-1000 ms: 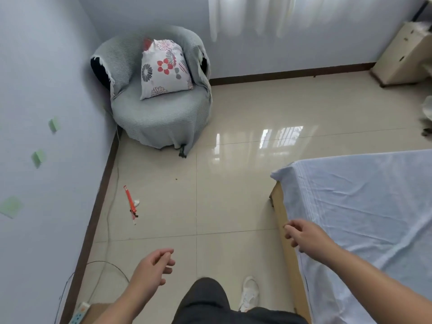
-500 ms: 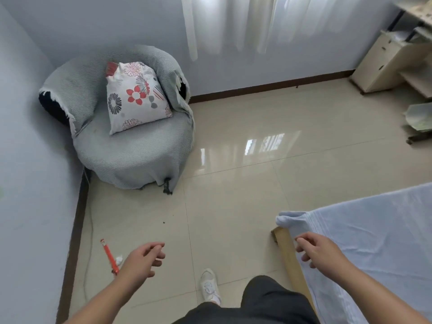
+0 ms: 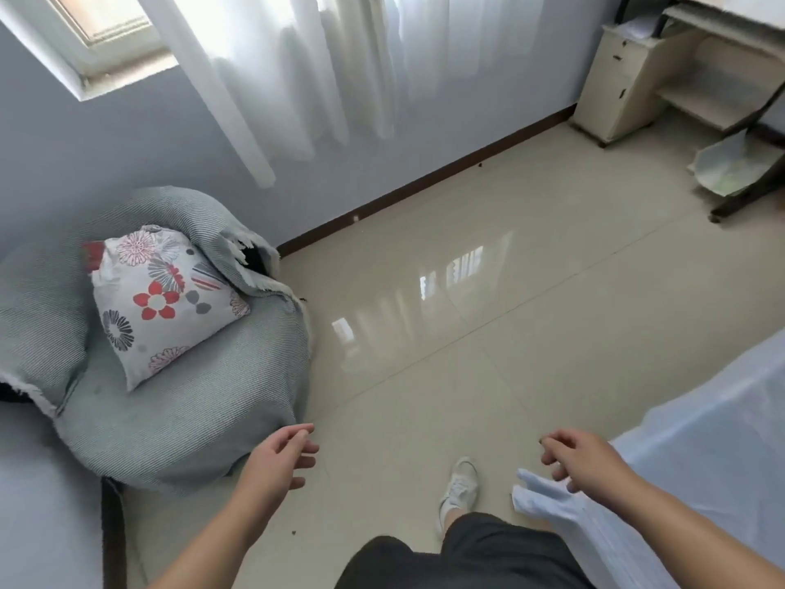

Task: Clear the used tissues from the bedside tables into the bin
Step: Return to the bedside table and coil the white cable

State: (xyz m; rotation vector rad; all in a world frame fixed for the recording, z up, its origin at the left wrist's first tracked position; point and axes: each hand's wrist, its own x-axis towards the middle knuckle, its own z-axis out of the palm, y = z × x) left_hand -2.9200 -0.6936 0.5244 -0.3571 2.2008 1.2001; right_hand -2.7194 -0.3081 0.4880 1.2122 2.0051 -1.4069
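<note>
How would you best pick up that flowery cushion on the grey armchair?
Take the cushion by its front edge, coming from the open front of the armchair. It seems propped against the chair back, so that edge faces out, uncovered, above the seat. The left hand is the nearer one.

left hand (image 3: 278, 461) loosely curled, just beside the grey armchair (image 3: 178, 401) | right hand (image 3: 582, 459) loosely curled over the bed sheet (image 3: 701, 452) corner, near right | flowered cushion (image 3: 165, 303) on the armchair seat, left | white shoe (image 3: 461, 486) on the tiles between the hands | curtain (image 3: 340, 70) far, cream cabinet (image 3: 616, 78) far right
</note>
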